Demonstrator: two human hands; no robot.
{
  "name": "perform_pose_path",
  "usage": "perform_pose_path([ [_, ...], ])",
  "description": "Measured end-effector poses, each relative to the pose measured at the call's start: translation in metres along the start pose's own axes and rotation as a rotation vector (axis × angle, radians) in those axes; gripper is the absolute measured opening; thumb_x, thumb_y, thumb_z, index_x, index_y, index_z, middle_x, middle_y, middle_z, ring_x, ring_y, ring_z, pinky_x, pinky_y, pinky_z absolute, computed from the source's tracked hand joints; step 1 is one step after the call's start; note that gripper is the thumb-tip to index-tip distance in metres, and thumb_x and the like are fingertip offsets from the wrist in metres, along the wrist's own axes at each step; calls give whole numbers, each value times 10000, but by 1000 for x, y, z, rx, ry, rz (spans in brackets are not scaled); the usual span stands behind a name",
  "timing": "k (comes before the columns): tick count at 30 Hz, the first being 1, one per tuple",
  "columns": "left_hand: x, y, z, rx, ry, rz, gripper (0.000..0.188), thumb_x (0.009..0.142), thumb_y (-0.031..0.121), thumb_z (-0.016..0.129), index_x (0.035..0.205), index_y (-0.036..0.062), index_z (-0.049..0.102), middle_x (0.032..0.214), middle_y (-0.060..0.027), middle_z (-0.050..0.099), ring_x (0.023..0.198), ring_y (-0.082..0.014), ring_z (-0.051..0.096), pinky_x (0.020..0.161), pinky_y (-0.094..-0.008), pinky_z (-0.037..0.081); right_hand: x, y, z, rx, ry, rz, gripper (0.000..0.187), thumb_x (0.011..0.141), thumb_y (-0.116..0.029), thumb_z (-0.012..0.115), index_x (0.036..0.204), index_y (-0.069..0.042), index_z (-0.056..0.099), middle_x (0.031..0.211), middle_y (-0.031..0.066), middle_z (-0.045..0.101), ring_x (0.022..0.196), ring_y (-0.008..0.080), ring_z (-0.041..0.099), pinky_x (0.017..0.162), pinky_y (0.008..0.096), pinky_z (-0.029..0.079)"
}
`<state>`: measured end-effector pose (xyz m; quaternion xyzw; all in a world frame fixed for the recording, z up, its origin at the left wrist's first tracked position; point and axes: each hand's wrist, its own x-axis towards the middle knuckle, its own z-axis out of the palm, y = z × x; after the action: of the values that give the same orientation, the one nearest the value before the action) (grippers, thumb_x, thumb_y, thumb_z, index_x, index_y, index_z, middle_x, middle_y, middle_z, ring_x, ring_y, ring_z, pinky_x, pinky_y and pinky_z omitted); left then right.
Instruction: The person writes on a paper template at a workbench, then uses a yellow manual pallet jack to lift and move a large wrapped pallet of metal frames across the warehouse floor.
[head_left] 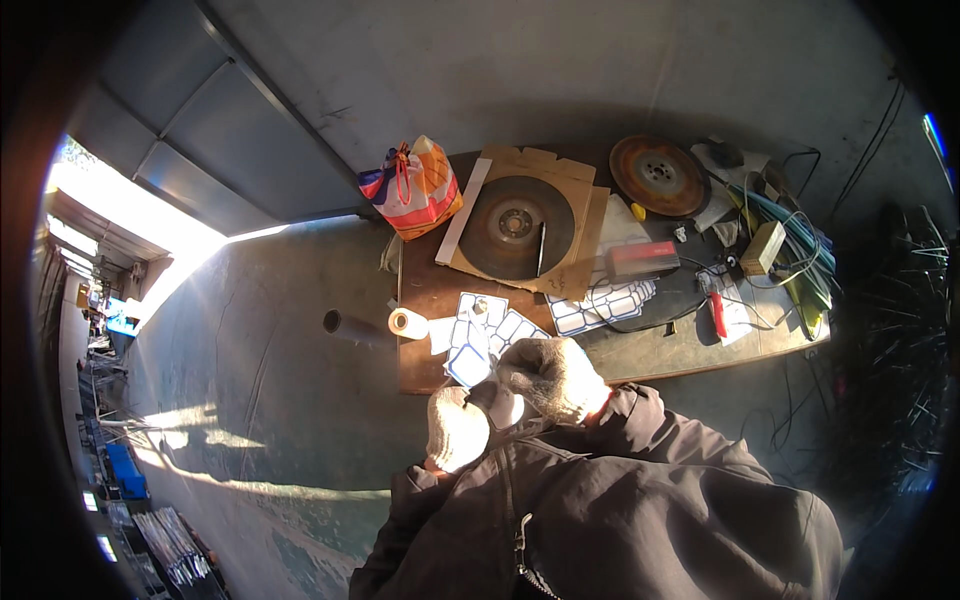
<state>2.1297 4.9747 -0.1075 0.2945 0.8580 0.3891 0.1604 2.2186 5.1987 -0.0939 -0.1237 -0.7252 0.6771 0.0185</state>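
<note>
Both hands wear pale knitted gloves and meet close to my chest at the table's near edge. My left hand [458,428] is closed, its fingers bent toward the other hand. Just above it, my right hand [553,378] is closed too, fingertips pinched together. Between them shows a small white rounded piece [507,409] beside something dark; what exactly they grip is too small to tell. Right beyond the gloves lie white label sheets [516,331] with blue frames, one small blue-framed label [467,366] nearest my fingers. A white roll [406,323] stands at the table's left edge.
On the wooden table [424,288], a dark disc [515,228] rests on cardboard [588,245]. Farther right are a rusty disc [660,176], a red-and-black box [643,261], a red-handled tool [718,314], cables and green-blue strips [800,250]. A colourful bag [412,190] sits at the back left.
</note>
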Motion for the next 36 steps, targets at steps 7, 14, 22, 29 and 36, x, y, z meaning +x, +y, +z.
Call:
perform_pose_path([
  [7, -1, 4, 1, -180, 71, -7, 204, 1125, 147, 804, 1179, -46, 847, 1052, -278, 851, 940, -484, 805, 852, -498, 598, -1, -5, 3, -71, 58, 37, 203, 1077, -112, 868, 1209, 42, 865, 1039, 99, 874, 950, 130, 782, 902, 354, 656],
  [14, 1, 5, 4, -137, 114, 49, 196, 1128, 104, 798, 1256, -39, 837, 1111, -266, 867, 994, -459, 833, 901, -482, 625, -3, -12, 7, -121, 77, -72, 220, 1068, -149, 866, 1205, 23, 872, 986, 141, 874, 901, 182, 817, 863, 388, 665],
  [22, -1, 11, 1, -166, 55, 93, 220, 1109, 33, 772, 1306, -54, 814, 1137, -274, 866, 1068, -483, 850, 918, -462, 644, -6, -19, 8, -302, 79, -123, 174, 1030, -169, 847, 1127, -26, 868, 926, 209, 840, 878, 344, 879, 792, 431, 668],
  [29, -3, 5, 0, -118, 73, 206, 221, 1073, 3, 776, 1277, -75, 812, 1142, -287, 860, 1066, -493, 843, 918, -464, 645, -7, -14, 10, -328, 74, -86, 189, 1012, -154, 835, 1139, -15, 852, 908, 198, 829, 848, 326, 857, 789, 438, 653],
  [36, -5, 5, -3, -239, 21, 1, 253, 1095, 37, 763, 1322, -62, 813, 1181, -289, 859, 1101, -476, 825, 971, -481, 624, -6, -9, 11, -109, 129, -7, 177, 1054, -140, 827, 1141, 14, 836, 952, 150, 837, 854, 203, 783, 825, 404, 642],
])
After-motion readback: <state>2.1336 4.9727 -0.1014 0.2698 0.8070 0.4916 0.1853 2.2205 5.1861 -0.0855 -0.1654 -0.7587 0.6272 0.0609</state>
